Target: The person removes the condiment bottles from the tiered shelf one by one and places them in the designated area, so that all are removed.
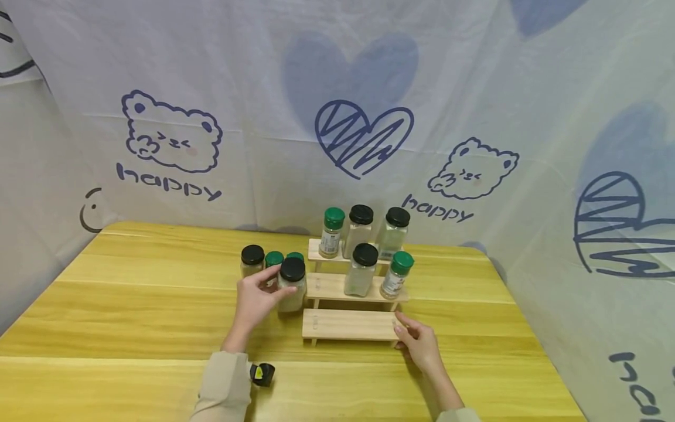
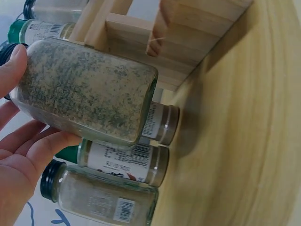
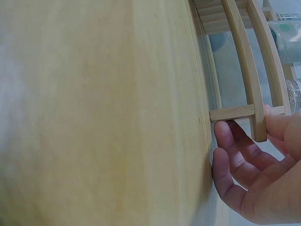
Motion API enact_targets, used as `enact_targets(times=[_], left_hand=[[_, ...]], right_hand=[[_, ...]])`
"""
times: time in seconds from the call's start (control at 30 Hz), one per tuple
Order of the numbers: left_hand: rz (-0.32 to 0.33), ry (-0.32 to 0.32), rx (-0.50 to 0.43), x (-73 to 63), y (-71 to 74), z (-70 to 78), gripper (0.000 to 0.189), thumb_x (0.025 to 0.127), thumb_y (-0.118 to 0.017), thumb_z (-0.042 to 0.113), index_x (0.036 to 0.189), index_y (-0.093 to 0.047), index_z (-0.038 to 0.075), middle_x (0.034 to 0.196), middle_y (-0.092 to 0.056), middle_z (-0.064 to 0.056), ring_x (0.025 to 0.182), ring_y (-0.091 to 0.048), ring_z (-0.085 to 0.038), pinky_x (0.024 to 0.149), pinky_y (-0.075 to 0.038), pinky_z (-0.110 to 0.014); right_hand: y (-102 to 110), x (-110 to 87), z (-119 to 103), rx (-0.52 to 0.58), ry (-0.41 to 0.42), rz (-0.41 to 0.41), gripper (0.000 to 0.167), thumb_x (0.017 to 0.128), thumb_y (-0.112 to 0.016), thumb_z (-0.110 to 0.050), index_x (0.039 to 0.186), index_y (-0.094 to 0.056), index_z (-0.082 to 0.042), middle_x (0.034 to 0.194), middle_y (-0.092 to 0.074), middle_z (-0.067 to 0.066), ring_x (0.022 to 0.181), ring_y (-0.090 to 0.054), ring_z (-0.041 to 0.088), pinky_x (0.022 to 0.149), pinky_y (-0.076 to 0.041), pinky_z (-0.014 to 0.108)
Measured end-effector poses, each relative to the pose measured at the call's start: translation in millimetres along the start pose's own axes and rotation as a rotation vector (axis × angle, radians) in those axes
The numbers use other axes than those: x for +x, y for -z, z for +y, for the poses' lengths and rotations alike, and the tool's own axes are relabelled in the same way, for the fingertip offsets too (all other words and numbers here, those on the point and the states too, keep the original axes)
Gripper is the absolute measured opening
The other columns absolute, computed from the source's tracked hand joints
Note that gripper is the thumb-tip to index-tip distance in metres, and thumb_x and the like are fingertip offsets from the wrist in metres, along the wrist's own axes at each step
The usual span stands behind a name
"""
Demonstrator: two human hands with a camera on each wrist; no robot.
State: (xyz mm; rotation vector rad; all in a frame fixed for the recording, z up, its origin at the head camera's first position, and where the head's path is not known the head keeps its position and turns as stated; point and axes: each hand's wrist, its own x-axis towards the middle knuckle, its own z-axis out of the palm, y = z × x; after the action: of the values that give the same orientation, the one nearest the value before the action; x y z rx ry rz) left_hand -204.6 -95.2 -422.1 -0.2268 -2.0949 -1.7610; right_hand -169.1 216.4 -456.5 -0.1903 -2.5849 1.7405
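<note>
My left hand [image 1: 258, 298] grips a clear glass spice jar [image 2: 89, 89] with a black lid, thumb and fingers around its upper part. Speckled greenish-brown seasoning fills the jar, which is beside the left end of a three-tier wooden rack [image 1: 348, 325]. At the rack's front right corner, my right hand [image 1: 422, 346] pinches the end of the lowest tier between thumb and fingers. On the middle tier stand a black-lidded jar [image 1: 361, 271] and a green-capped jar [image 1: 398, 275]. The top tier bears a green-capped jar [image 1: 331, 233] and two black-lidded jars [image 1: 358, 231].
Left of the rack, a black-lidded jar [image 2: 103, 197] and two green-capped jars [image 2: 122, 160] stand on the wooden table [image 1: 132, 293], partly hidden behind the left hand in the head view. A printed white cloth [image 1: 253, 76] hangs behind the table. A black wrist device [image 1: 262, 374] sits by the left sleeve.
</note>
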Motion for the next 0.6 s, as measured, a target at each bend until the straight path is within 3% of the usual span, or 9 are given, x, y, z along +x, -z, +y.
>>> enact_targets(times=[0.6], left_hand=[[-0.049, 0.115, 0.017, -0.3, -1.4, -13.4, 0.050, 0.064, -0.078, 0.000, 0.108, -0.059, -0.010, 0.106, -0.058, -0.026, 0.097, -0.057, -0.034, 0.074, -0.051, -0.030]], right_hand=[[0.0, 1.1, 1.4, 0.009, -0.001, 0.004, 0.034, 0.087, -0.056, -0.003, 0.120, -0.054, 0.001, 0.070, -0.062, 0.009, 0.053, -0.055, 0.018, 0.037, -0.036, 0.018]])
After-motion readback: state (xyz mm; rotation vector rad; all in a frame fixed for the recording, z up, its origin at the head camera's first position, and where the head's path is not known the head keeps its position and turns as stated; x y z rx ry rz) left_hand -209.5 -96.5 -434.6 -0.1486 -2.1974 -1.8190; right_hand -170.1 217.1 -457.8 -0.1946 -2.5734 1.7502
